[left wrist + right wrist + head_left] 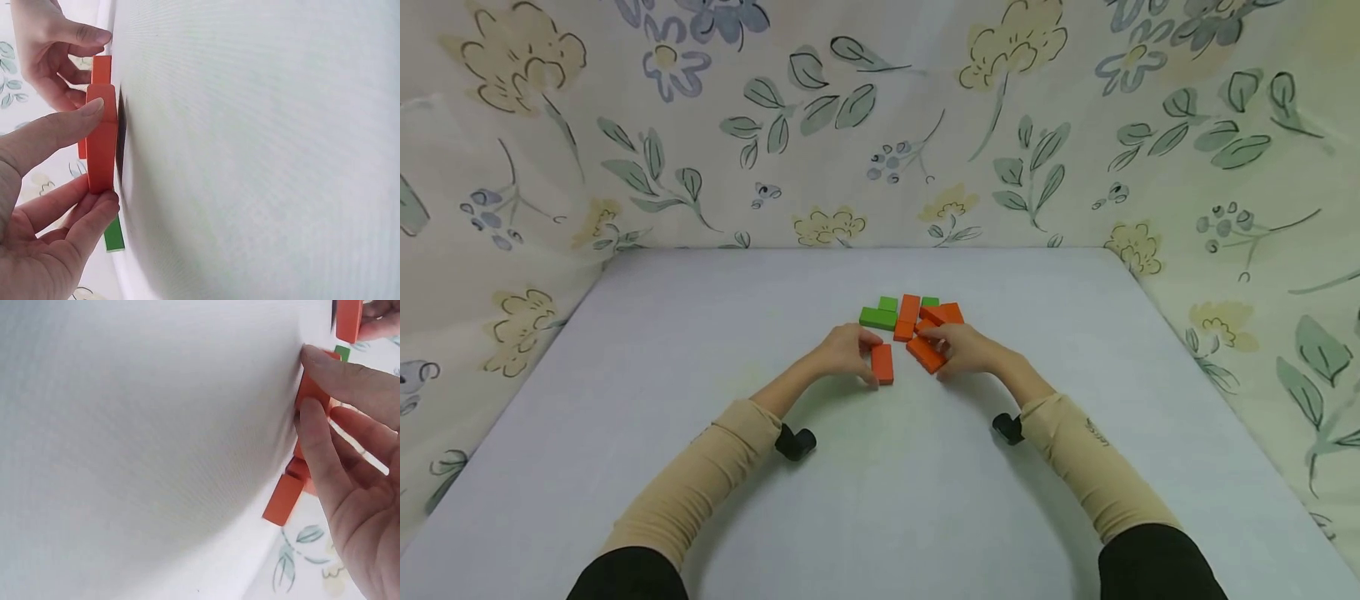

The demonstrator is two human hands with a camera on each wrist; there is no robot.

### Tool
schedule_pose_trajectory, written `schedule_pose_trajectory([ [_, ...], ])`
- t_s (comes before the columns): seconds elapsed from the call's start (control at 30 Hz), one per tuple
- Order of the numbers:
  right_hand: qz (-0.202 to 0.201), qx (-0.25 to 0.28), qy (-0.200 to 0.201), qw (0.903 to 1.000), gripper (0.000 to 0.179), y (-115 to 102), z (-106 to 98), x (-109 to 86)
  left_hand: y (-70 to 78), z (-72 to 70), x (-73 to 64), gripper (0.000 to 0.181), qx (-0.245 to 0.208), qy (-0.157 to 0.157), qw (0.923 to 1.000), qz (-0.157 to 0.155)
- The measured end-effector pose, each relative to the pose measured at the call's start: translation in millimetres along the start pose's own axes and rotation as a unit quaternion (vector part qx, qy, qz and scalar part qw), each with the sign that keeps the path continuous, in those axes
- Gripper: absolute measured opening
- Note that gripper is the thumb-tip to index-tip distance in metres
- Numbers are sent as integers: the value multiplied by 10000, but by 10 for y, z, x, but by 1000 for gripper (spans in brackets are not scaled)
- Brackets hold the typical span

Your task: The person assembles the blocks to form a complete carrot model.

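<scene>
Outstretched, the left hand (844,352) pinches an orange block (882,365) (long axis pointing away); the right hand (967,348) grips a slanted block (927,356).

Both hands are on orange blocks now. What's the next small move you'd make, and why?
I'd probably have the right hand turn its slanted orange block slightly to line up with the straighter orange block in the left hand. In the head view the two sit at different angles, with a gap between them, and each is already between thumb and fingers.
</scene>
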State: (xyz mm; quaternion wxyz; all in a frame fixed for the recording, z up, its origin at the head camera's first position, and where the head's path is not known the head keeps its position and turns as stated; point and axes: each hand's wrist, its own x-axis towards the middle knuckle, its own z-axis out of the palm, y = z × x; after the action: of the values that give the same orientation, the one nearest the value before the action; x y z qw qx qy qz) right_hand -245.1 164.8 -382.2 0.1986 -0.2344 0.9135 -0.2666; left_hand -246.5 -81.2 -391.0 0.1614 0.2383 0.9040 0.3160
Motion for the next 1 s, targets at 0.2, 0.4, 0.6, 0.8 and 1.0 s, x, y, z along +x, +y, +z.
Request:
schedule_pose_trajectory([
  [0.2, -56, -90, -269, 9996, 73, -23, -34, -8, 14, -9, 12, 66, 49, -33, 10000, -4],
  [0.4, -193, -100, -221, 9995, 65, -24, -25, 33, 28, 26, 17, 66, -64, -56, 9999, -63],
  [0.6, -247, -36, 150, 9996, 60, -28, -37, 14, 52, 33, 30, 69, -92, 13, 10000, -23],
  [0.8, -427, 333, 411, 9977, 62, -12, 55, 10, 13, 42, 11, 67, -121, -39, 9999, -12],
  [1.0, -305, 232, 527, 9979, 65, -47, 87, -42, -3, 71, 6, 64, -16, -159, 9998, 155],
])
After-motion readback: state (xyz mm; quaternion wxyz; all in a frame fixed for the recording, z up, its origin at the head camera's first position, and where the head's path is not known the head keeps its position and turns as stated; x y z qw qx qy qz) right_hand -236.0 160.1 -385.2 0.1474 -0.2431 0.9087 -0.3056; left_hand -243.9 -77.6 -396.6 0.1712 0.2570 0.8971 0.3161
